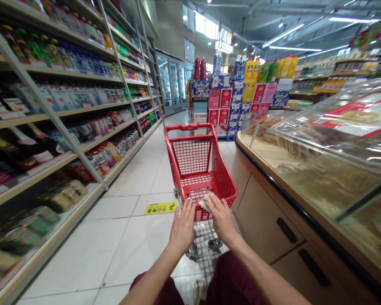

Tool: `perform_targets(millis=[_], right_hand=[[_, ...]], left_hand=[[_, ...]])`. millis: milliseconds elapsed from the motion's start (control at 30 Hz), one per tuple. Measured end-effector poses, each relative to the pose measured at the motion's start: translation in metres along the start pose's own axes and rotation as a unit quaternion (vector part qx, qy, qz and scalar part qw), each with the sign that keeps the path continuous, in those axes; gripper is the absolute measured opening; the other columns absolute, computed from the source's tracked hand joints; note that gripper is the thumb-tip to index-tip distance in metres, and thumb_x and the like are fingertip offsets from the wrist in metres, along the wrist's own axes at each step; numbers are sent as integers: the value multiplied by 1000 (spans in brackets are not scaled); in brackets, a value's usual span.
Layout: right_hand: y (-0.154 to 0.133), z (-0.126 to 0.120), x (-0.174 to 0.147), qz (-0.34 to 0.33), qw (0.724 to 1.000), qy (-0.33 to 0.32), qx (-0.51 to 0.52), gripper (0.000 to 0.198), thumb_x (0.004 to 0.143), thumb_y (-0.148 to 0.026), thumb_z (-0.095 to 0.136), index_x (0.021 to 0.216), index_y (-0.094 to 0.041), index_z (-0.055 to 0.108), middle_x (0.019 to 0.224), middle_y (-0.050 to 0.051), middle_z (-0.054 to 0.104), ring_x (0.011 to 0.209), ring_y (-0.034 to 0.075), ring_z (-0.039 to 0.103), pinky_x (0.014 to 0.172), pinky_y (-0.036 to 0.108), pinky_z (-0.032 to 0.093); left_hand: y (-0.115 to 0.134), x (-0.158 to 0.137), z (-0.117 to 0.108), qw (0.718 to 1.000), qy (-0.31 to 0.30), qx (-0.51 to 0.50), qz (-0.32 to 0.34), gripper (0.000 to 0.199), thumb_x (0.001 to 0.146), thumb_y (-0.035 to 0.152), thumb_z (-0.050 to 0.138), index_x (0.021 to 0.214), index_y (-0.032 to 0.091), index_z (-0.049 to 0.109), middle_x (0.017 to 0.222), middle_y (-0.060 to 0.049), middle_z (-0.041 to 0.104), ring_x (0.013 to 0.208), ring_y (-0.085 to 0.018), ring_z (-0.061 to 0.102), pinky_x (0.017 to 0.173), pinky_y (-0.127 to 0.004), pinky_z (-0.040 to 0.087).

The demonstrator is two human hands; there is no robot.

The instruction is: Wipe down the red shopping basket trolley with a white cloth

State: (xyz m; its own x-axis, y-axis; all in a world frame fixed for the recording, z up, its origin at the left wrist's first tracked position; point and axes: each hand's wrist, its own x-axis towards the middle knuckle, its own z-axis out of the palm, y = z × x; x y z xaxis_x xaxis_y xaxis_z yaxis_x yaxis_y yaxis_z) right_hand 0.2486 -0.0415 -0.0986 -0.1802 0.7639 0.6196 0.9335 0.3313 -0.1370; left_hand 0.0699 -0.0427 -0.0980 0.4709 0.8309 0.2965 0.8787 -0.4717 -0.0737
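Observation:
A red plastic shopping cart stands on the tiled floor directly in front of me, its basket facing me. On its near rim rests my left hand, fingers stretched out flat and holding nothing I can see. Beside it, my right hand presses a crumpled white cloth against the same rim, mostly under its fingertips. Nothing shows inside the basket. Part of the near wall is hidden behind both hands.
Shelves of bottles and cans line the left side. A display counter with clear covers runs close along the right. Ahead stand stacked drink cartons and glass-door fridges. A yellow floor sticker lies left of the cart.

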Motion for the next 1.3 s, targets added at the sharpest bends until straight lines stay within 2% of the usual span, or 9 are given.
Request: perform_targets(millis=[133,200,367,600,800,867,1033,1233,1300], right_hand=[[33,-9,2,107,993,15,-47,45,73,-1,36,111,-18,55,124,11,49,115,21,43,95,43,28],[29,-7,4,129,990,20,-52,45,73,-1,36,111,-17,55,123,11,50,114,21,44,94,43,28],[-22,10,11,13,1000,4,19,42,75,-2,38,108,-21,57,124,6,51,115,17,43,97,37,26],[38,-11,1,132,990,21,-54,46,72,0,36,111,-18,55,123,11,50,113,21,44,96,45,26],[-5,-1,5,25,1000,-1,3,47,73,0,36,111,-20,55,125,8,49,117,18,41,98,39,25],[0,-2,7,21,1000,-4,-2,48,72,0,36,111,-21,55,125,8,50,116,18,42,97,41,25],[38,-13,5,142,987,18,-69,47,72,-1,35,110,-18,56,122,11,51,112,23,45,94,46,28],[-1,-1,6,12,1000,-8,-10,48,72,0,36,110,-21,56,125,7,49,116,17,41,97,39,26],[9,-4,6,32,999,-8,-23,49,72,0,35,110,-22,56,124,7,50,115,19,42,97,41,26]], left_hand=[[3,2,-2,1000,-15,-7,-2,72,66,7,38,134,13,16,143,-7,15,132,-20,8,106,-45,16],[5,3,-2,1000,-21,-7,-2,72,66,8,38,134,13,16,143,-7,14,132,-20,8,106,-44,16],[4,2,-3,1000,-17,2,2,70,67,6,34,134,12,17,143,-6,16,132,-19,7,106,-45,16],[5,3,-1,1000,-14,-8,0,73,65,3,36,134,13,16,143,-7,14,132,-20,6,105,-46,18],[5,3,-2,1000,-9,-9,2,72,64,3,35,134,12,18,142,-7,17,131,-20,8,105,-46,18],[4,3,-2,1000,-7,-3,4,73,64,3,34,134,13,18,142,-7,17,131,-20,8,105,-46,18],[5,3,-1,1000,-8,-5,3,72,65,5,37,134,12,18,142,-8,17,131,-20,8,105,-45,17],[6,3,-1,1000,-12,1,-1,70,66,5,35,134,13,18,143,-7,17,131,-20,9,105,-45,17],[6,3,-2,1000,-17,4,0,71,66,4,35,134,13,17,143,-7,16,131,-20,8,105,-46,17]])
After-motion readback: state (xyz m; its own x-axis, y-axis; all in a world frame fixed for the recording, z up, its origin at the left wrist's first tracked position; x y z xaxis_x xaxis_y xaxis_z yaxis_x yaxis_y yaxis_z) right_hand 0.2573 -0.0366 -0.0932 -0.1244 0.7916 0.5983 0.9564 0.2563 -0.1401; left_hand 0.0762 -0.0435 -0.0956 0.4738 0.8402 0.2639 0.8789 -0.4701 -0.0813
